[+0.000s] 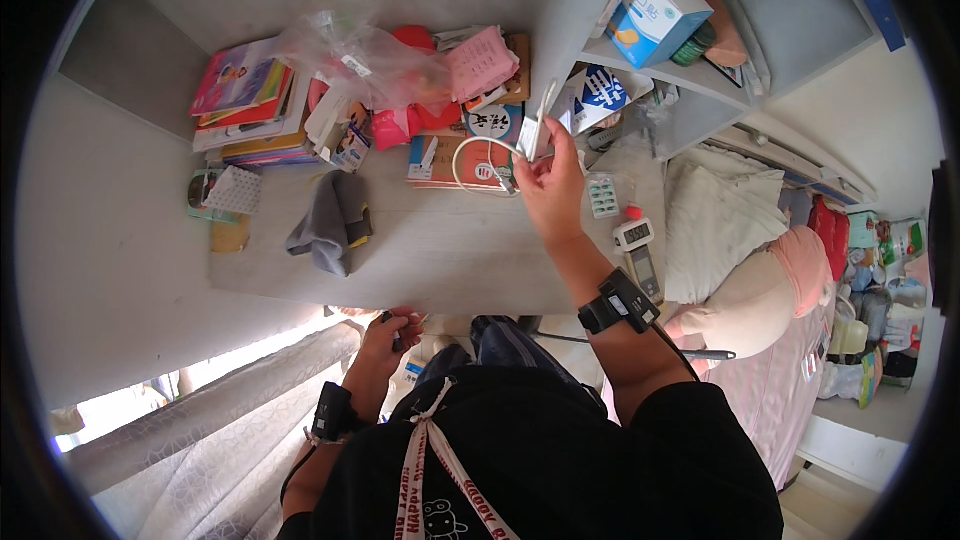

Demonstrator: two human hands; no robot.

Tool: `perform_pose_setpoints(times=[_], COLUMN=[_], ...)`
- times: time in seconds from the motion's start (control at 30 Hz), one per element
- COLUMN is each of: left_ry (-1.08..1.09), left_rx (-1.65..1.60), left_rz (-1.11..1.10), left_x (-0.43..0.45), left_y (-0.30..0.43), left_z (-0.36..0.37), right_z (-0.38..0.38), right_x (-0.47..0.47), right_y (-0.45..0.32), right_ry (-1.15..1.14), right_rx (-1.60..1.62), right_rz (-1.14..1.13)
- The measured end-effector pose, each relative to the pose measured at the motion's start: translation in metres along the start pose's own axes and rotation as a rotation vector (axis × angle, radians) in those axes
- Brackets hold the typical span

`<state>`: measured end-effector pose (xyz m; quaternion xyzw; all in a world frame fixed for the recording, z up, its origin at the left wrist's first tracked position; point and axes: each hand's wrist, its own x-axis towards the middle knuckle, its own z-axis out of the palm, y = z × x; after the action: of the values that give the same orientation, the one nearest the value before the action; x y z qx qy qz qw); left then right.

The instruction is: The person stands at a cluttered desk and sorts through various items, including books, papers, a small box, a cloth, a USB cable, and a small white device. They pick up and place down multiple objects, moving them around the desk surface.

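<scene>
Over the back of the desk, my right hand (551, 180) grips a white charger with a coiled white cable (459, 165) whose loop hangs to the left. Below the desk's front edge, my left hand (395, 331) is closed around a small dark object (391, 328); what it is cannot be made out. A grey cloth (330, 221) with yellow edging lies crumpled on the desk (442, 255). Beneath the cable are stacked books (427, 165). A blister pack of capsules (602, 196), a red cap (634, 212) and a white digital clock (634, 235) lie right of my right hand.
Piled books (240, 90) and a clear plastic bag (375, 64) stand at the back left. A blue and white box (656, 11) rests on the right shelf. Beside the desk are a pillow (724, 217), a plush toy (757, 300) and a bed (750, 405). A curtain (225, 442) hangs lower left.
</scene>
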<state>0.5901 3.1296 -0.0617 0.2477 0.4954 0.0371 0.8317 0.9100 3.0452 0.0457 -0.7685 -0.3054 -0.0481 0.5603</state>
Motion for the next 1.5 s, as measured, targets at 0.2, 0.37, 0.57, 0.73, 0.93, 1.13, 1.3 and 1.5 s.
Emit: perform_pose_setpoints(times=[0.2,0.37,0.57,0.73,0.93,1.13,1.3,1.5], left_ry=[0.002,0.053,-0.060,-0.020,0.052,0.151,0.313,0.307], left_rx=[-0.012,-0.019,0.144,0.252,0.509,1.059,1.252,1.464], left_rz=[0.009,0.027,0.171,0.287,0.451,0.887,0.868,0.858], left_x=[-0.009,-0.019,-0.004,0.022,0.076,0.132,0.142,0.147], left_y=[0.001,0.006,0.057,0.100,0.130,0.140,0.149,0.147], left_z=[-0.013,-0.005,0.021,0.066,0.103,0.133,0.149,0.154], right_z=[0.019,0.040,0.073,0.097,0.084,0.014,-0.040,-0.064], right_x=[0.022,0.051,0.055,0.026,-0.001,-0.044,-0.082,-0.117], right_y=[-0.027,-0.040,0.001,0.047,0.052,0.049,0.064,0.071], right_ry=[0.028,0.077,-0.112,-0.358,-0.345,-0.426,-0.374,-0.374], right_rx=[0.173,0.318,-0.024,-0.304,-0.276,-0.024,-0.176,-0.166], right_rz=[-0.003,-0.077,-0.012,0.080,-0.023,-0.036,0.035,0.131])
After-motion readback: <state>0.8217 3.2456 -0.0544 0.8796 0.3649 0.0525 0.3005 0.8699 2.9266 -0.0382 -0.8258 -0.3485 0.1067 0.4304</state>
